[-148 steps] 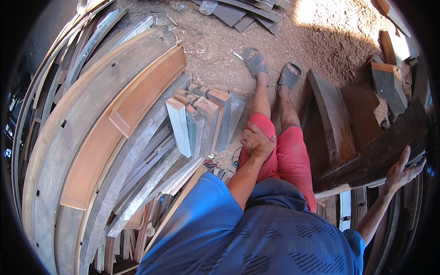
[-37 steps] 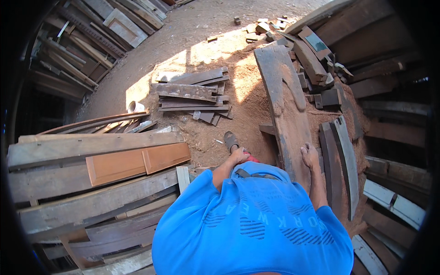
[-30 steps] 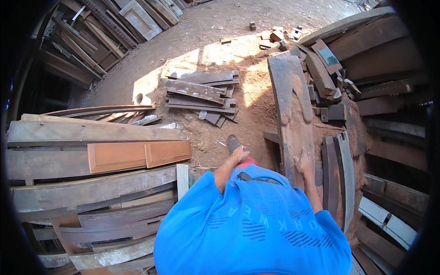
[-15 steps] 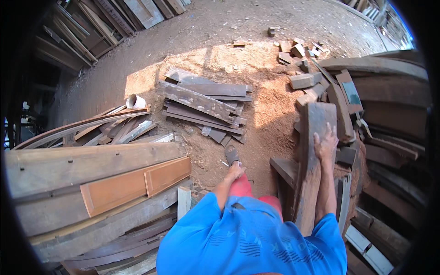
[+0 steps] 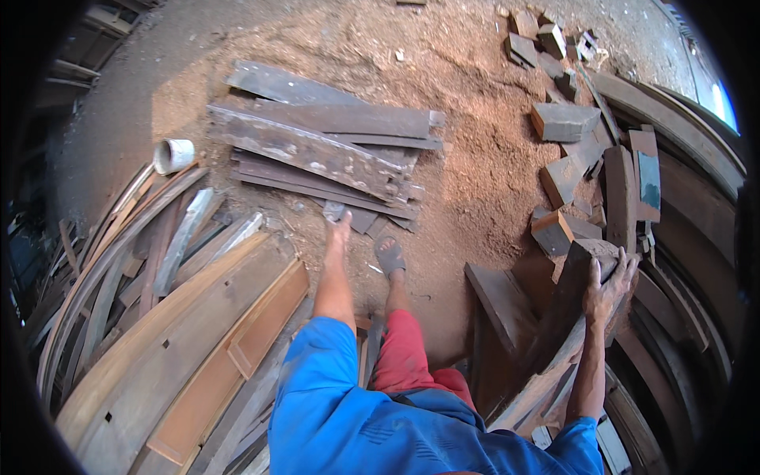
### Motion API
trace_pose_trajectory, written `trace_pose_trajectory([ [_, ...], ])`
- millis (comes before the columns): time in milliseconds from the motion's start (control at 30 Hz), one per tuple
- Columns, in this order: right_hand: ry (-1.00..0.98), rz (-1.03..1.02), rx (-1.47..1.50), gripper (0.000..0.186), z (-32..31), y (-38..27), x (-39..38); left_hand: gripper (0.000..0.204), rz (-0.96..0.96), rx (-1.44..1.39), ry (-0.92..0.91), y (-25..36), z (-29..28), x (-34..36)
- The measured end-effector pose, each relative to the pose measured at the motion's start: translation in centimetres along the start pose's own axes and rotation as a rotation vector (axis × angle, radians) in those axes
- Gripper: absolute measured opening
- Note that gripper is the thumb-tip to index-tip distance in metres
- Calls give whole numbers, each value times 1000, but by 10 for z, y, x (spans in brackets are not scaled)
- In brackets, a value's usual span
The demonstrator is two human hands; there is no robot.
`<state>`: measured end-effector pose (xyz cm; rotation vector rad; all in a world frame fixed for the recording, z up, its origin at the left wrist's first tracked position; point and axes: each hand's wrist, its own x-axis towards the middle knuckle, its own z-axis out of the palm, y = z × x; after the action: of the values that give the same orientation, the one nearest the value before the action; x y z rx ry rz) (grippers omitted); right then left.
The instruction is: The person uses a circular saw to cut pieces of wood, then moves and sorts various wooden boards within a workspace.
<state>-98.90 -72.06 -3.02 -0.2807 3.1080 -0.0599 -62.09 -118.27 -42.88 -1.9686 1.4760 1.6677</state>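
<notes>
My right hand (image 5: 609, 291) grips the upper end of a thick, dark wooden beam (image 5: 571, 299), its fingers curled over the end edge. The beam leans beside my right leg, and its lower part runs back toward my body. My left arm reaches forward, and my left hand (image 5: 339, 228) hovers near the close edge of a stack of dark boards (image 5: 317, 150). Its fingers are foreshortened, so what they hold, if anything, does not show. A pale scrap (image 5: 333, 209) lies on the stack just by the fingertips.
Cut wooden blocks (image 5: 566, 121) lie scattered at the far right on sawdust. Curved timbers (image 5: 697, 206) are piled along the right. Planks and an orange-brown panel (image 5: 229, 372) fill the left, with a white bucket (image 5: 173, 156) behind them. My sandalled foot (image 5: 389, 255) stands between.
My left hand has moved from beside my thigh forward to the board stack. My right hand has shifted from the beam's upper face to its end. The view has tilted and turned.
</notes>
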Motion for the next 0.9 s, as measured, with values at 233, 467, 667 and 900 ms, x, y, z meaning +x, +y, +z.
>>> trace_pose_trajectory([
  [233,-36,-21,43,75,2,0,4,127,-361,-400,73,28,54,118],
  [467,-82,27,141,85,8,-2,10,93,-279,-800,194,11,78,192],
  [667,-79,-7,116,82,11,4,9,73,-133,-908,53,3,69,193],
  [900,-86,0,130,80,8,4,6,72,-203,-1013,-23,47,72,147],
])
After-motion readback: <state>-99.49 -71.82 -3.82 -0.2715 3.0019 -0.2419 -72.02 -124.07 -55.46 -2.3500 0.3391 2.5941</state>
